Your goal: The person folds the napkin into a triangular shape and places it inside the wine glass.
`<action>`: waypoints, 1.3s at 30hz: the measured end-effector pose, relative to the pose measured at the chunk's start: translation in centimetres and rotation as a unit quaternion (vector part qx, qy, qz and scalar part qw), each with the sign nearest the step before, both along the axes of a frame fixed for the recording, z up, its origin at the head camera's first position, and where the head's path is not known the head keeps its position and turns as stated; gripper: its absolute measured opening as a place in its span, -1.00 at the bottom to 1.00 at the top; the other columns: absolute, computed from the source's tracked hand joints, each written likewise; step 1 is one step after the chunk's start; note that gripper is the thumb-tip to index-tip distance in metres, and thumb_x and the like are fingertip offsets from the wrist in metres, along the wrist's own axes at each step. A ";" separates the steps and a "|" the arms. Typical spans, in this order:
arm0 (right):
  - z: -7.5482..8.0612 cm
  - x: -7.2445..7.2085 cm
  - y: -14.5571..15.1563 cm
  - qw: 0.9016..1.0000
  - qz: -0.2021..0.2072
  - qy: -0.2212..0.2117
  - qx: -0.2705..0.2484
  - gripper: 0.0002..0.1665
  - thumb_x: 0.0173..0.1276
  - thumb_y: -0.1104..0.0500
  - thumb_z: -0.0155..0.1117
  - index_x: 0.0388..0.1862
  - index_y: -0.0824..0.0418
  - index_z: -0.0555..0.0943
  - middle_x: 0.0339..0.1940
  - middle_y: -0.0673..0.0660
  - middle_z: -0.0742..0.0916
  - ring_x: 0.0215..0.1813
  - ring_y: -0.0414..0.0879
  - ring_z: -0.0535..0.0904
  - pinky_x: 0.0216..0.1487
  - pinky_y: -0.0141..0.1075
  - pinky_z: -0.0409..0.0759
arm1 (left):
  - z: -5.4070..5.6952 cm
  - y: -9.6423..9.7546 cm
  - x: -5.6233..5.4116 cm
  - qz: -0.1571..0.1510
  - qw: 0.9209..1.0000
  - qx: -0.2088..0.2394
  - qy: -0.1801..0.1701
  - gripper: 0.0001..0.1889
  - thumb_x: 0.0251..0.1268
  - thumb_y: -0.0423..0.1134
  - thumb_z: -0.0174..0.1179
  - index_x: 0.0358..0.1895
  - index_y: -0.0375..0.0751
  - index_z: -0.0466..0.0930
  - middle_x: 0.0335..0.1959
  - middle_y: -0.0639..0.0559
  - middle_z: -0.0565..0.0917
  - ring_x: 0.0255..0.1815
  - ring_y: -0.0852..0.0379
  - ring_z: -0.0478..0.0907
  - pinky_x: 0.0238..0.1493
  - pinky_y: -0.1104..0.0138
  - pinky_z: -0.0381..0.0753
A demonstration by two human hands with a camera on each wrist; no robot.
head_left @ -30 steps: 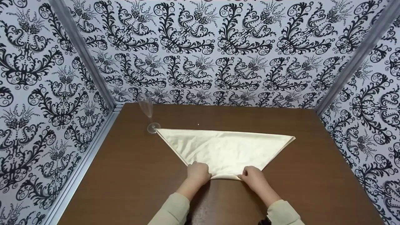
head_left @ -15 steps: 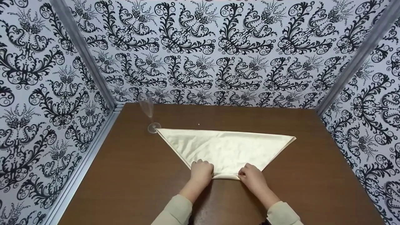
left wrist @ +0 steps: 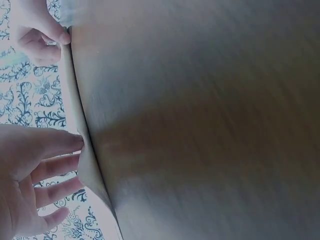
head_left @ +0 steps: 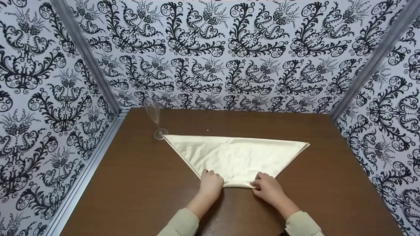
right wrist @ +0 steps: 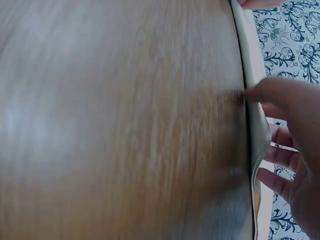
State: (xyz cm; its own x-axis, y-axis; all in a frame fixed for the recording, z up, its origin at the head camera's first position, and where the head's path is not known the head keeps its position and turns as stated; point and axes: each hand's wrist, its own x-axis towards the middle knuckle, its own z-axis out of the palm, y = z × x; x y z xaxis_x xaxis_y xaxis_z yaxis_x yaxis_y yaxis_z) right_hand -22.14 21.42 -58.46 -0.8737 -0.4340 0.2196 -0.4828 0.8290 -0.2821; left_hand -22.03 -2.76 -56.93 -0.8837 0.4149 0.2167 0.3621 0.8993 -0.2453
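Observation:
A cream cloth napkin lies folded on the brown table, its long edge at the back and its short folded edge toward me. My left hand pinches the left end of that near fold; in the left wrist view its thumb lies on the near side, with the other fingers beyond the cloth. At the fold's right end my right hand holds the cloth between thumb and fingers, as the right wrist view also shows. Part of the fold is hidden beneath both hands.
A clear champagne flute stands at the back left, its foot right by the napkin's left corner; whether they touch I cannot tell. A tiny white speck lies behind the napkin. Patterned walls enclose the table at back and sides.
My left hand has shifted a little to the right along the near fold. The right hand's fingers and thumb have readjusted at the right end. Napkin and flute stay in place.

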 end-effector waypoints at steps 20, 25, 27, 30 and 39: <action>0.2 0.0 -0.4 0.999 -0.047 0.006 -0.018 -0.88 0.22 0.16 0.43 -0.51 0.09 0.72 -0.52 -0.13 0.56 -0.41 -0.15 0.51 -0.28 -0.17 0.52 | -0.5 -1.5 0.3 0.014 0.997 0.067 0.026 -0.79 -0.03 -0.35 0.28 -0.72 -0.01 0.59 -0.63 0.11 0.53 -0.48 0.09 0.50 -0.28 0.17 0.47; 0.1 0.0 -0.4 0.997 -0.065 -0.021 -0.029 -0.89 0.24 0.17 0.41 -0.49 0.09 0.72 -0.52 -0.12 0.54 -0.41 -0.15 0.49 -0.30 -0.19 0.52 | -0.6 -2.2 -0.1 0.030 0.992 0.123 -0.011 -0.83 0.05 -0.17 0.35 -0.65 0.02 0.66 -0.59 0.10 0.56 -0.45 0.06 0.51 -0.29 0.12 0.50; 0.0 0.0 -0.4 0.996 -0.073 -0.035 -0.037 -0.88 0.25 0.17 0.40 -0.49 0.08 0.70 -0.52 -0.12 0.52 -0.41 -0.16 0.46 -0.32 -0.21 0.51 | -0.5 -2.4 -0.2 0.039 0.989 0.142 -0.035 -0.82 0.08 -0.06 0.38 -0.60 0.04 0.70 -0.57 0.11 0.57 -0.42 0.05 0.53 -0.28 0.10 0.51; -0.2 -0.2 -0.2 0.994 -0.085 -0.050 -0.051 -0.85 0.27 0.17 0.39 -0.51 0.08 0.67 -0.52 -0.12 0.49 -0.43 -0.18 0.43 -0.36 -0.24 0.49 | -0.3 -2.6 -0.5 0.058 0.983 0.158 -0.074 -0.79 0.15 0.03 0.36 -0.56 0.07 0.73 -0.55 0.13 0.60 -0.39 0.03 0.54 -0.26 0.08 0.53; -0.5 -1.0 0.1 0.993 -0.096 -0.042 -0.060 -0.76 0.21 0.15 0.44 -0.60 0.11 0.60 -0.56 -0.05 0.50 -0.49 -0.13 0.44 -0.39 -0.19 0.46 | 0.0 -3.0 -1.7 0.095 0.966 0.197 -0.139 -0.73 0.11 0.10 0.37 -0.62 0.09 0.71 -0.58 0.18 0.64 -0.44 0.00 0.54 -0.24 0.03 0.56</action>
State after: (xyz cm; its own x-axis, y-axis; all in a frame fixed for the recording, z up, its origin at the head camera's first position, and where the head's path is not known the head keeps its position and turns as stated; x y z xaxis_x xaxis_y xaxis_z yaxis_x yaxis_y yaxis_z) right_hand -23.16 21.51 -58.99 -0.9554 -0.2325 0.1823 -0.2893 0.8616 -0.4170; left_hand -23.75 -5.80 -56.95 -0.9824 0.1736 0.0684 0.1844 0.9595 0.2131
